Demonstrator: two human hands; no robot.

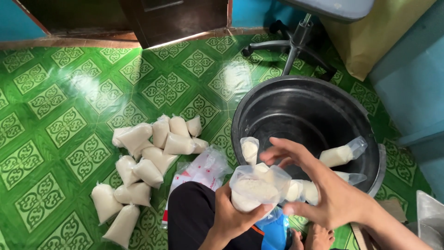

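My left hand (231, 214) grips a clear plastic bag of white grain (255, 189) from below, at the near rim of a large black basin (296, 109). My right hand (319, 185) hovers over the bag's open top with fingers spread, touching the loose plastic. Inside the basin several more filled bags (340, 155) lean with open tops. To the left on the green patterned floor lies a heap of several tied bags of the same white grain (148, 153).
A stack of empty clear bags in a red and white wrapper (199, 172) lies by my knee. An office chair base (291, 46) stands behind the basin, next to a yellow sack (374, 37). A dark wooden door (180, 18) is at the back.
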